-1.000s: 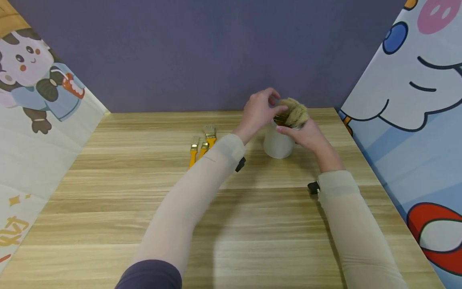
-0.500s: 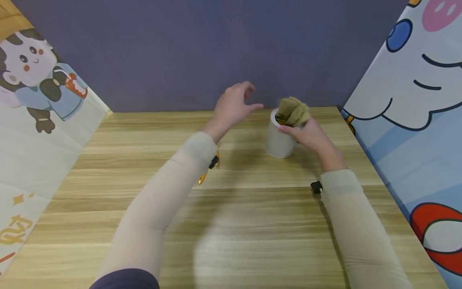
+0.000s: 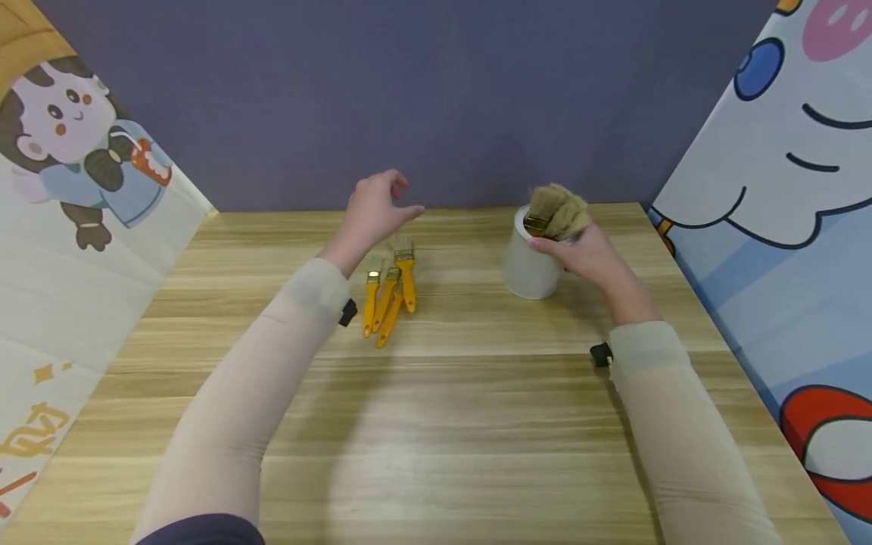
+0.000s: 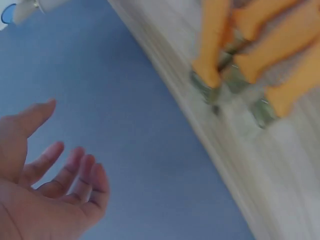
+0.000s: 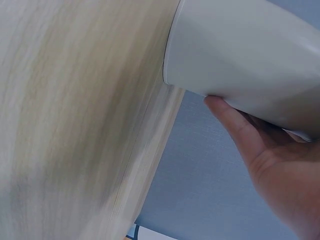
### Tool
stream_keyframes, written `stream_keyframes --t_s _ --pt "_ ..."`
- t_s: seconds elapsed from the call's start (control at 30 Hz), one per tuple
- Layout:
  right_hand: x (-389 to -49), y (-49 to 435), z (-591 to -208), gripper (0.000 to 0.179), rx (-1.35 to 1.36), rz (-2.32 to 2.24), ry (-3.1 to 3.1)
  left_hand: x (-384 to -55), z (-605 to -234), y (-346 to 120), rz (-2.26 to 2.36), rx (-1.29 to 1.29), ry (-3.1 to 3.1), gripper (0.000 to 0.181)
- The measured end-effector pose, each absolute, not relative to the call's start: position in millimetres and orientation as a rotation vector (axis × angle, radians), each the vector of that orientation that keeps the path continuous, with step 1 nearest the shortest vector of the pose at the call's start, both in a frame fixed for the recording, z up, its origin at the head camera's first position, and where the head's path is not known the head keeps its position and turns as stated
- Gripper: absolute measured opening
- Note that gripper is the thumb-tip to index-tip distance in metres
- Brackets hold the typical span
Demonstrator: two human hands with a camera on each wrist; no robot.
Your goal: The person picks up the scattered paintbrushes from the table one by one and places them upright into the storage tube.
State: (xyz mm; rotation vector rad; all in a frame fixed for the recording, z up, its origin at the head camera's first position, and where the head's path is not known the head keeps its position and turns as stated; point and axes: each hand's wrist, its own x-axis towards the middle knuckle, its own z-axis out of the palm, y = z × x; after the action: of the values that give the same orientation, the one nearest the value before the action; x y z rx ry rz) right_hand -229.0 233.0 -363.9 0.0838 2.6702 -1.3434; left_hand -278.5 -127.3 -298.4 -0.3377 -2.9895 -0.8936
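On the tabletop, toward the back right, stands a white can (image 3: 530, 265) with paintbrushes (image 3: 557, 212) in it, their tan bristles up above the rim. My right hand (image 3: 589, 257) grips the can near its top right side, thumb at the front of the rim; in the right wrist view a finger lies along the can's wall (image 5: 240, 55). My left hand (image 3: 373, 212) hovers near the table's back edge with nothing in it, thumb and fingers spread apart. Just below and right of it lie several loose paintbrushes (image 3: 388, 295) with yellow-orange handles, bristles pointing to the back.
The wood-grain table (image 3: 443, 424) meets a dark blue-purple wall (image 3: 436, 98) at the back. Printed cartoon panels flank it, a left panel (image 3: 88, 272) and a right panel (image 3: 763, 250).
My left hand has moved left, away from the brushes in the can, to above the loose paintbrushes, which are now in fuller view. The right hand keeps its hold on the can.
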Motion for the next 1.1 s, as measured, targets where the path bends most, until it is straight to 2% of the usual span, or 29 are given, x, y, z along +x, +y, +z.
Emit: stream_keyframes --t_s 0.47,0.73,1.1 --pt "-226.9 232.1 -360.8 0.121 0.080 -1.354 2.676 -270.9 -347.2 -179.1 -0.783 -0.129 -3.323 0.056" --pt "-227.0 232.9 -360.5 0.118 0.062 -1.345 2.690 -271.4 -373.2 -187.8 -0.780 -0.165 -3.352 0.042" --pt "-226.8 234.0 -362.8 0.111 0.014 -1.373 2.697 -272.7 -391.5 -192.3 -0.896 -0.233 -3.338 0.043"
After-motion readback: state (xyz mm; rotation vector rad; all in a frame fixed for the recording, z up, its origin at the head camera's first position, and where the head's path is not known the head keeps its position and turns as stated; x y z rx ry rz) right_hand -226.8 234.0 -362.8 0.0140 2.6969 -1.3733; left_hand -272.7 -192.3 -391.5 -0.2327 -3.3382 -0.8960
